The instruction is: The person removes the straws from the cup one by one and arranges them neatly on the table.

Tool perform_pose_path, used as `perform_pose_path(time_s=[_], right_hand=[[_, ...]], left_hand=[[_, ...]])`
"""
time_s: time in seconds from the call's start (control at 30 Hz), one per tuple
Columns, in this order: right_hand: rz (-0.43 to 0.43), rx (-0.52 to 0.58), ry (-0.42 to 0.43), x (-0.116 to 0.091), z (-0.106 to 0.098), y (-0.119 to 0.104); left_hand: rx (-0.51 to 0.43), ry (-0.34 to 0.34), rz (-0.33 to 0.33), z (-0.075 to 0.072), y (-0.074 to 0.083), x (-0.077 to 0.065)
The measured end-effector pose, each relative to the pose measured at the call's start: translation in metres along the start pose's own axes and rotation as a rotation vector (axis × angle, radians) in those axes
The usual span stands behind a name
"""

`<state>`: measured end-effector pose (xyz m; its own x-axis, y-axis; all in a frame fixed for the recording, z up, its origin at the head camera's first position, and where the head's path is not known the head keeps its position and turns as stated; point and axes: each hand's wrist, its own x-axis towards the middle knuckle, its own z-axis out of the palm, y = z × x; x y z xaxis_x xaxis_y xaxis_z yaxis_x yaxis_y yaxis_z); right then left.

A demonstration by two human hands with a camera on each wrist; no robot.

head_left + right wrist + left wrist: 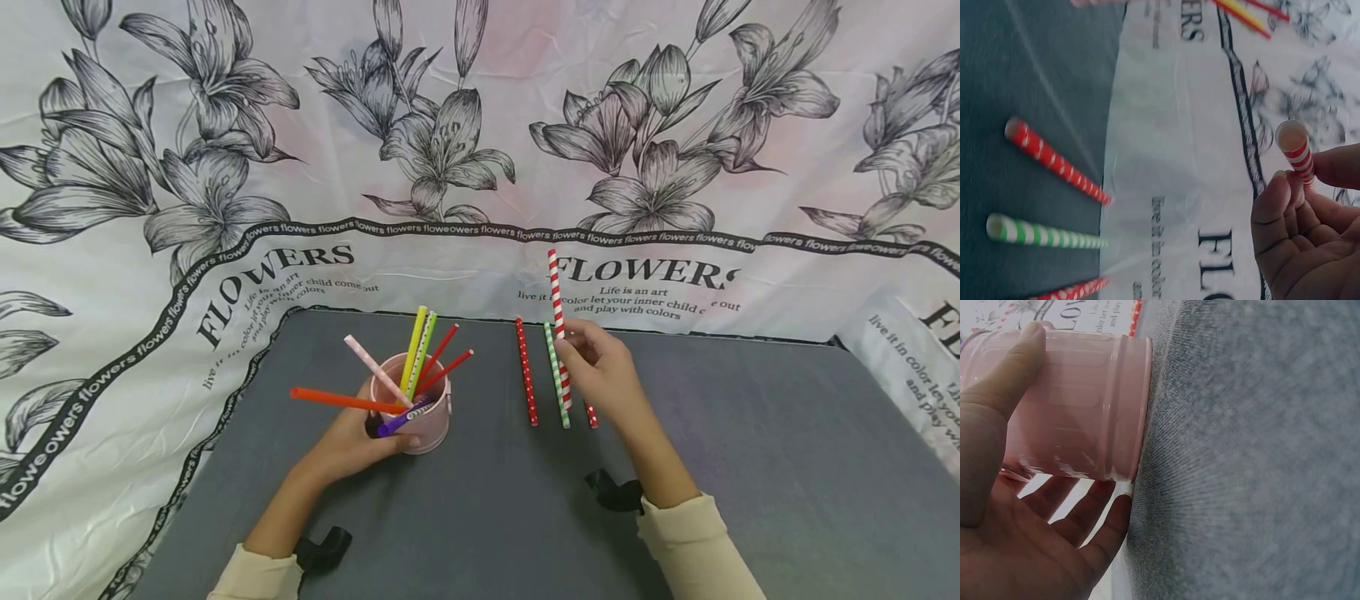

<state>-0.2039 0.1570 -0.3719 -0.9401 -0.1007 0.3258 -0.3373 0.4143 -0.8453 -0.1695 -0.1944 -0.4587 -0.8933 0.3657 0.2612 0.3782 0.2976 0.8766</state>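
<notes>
My left hand [348, 446] grips a small pink bucket [432, 431] from its left side, thumb along the near wall in the left wrist view. The bucket stands upright on the dark grey tabletop. Leaning out of it are a yellow straw [413, 342], a green patterned straw [426, 343], thin red sticks [442, 347], a pink-and-white straw [375, 367], an orange stick [337, 400] and a purple pen-like piece [405, 418]. My right hand [606, 375] pinches a red-and-white striped straw [555, 287] between thumb and fingers, its open end facing the right wrist camera.
Beside the right hand lie a red dotted straw [527, 375], a green-and-white striped straw [555, 371] and another red dotted straw [592, 415], partly hidden by the hand. A flower-printed white cloth [465, 279] rises behind the grey tabletop [480, 500].
</notes>
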Motion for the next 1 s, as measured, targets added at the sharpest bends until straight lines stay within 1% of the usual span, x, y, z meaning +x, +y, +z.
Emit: perform_pose_path(time_s=[0.03,0.2,0.23,0.27,0.37,0.43,0.5,0.67,0.87,1.0], right_hand=[[0.016,-0.012,0.002,0.001,-0.003,0.003],[0.081,-0.047,0.010,0.005,-0.015,0.017],[0.090,-0.054,0.012,0.006,-0.017,0.020],[0.100,-0.060,0.013,0.006,-0.018,0.023],[0.114,-0.082,0.012,0.008,-0.022,0.032],[0.125,-0.104,0.009,0.008,-0.024,0.038],[0.132,-0.126,0.004,0.009,-0.026,0.043],[0.182,-0.190,-0.021,0.011,-0.030,0.050],[0.212,-0.253,-0.065,0.013,-0.035,0.060],[0.239,-0.271,-0.102,0.014,-0.039,0.069]], left_hand=[[-0.002,0.000,-0.002,0.000,0.004,0.000],[-0.004,0.002,0.004,0.001,0.004,0.000],[0.003,0.005,-0.011,0.001,0.004,-0.001],[0.010,0.007,-0.019,0.001,-0.001,-0.001],[0.021,0.010,-0.047,0.000,-0.001,-0.003],[0.020,0.013,-0.054,0.000,-0.001,-0.003],[0.009,0.005,-0.034,0.000,-0.001,-0.003],[-0.008,-0.002,0.006,0.000,-0.001,-0.001],[-0.006,0.002,-0.013,0.000,0.000,-0.001],[0.002,-0.003,-0.019,0.000,0.000,-0.001]])
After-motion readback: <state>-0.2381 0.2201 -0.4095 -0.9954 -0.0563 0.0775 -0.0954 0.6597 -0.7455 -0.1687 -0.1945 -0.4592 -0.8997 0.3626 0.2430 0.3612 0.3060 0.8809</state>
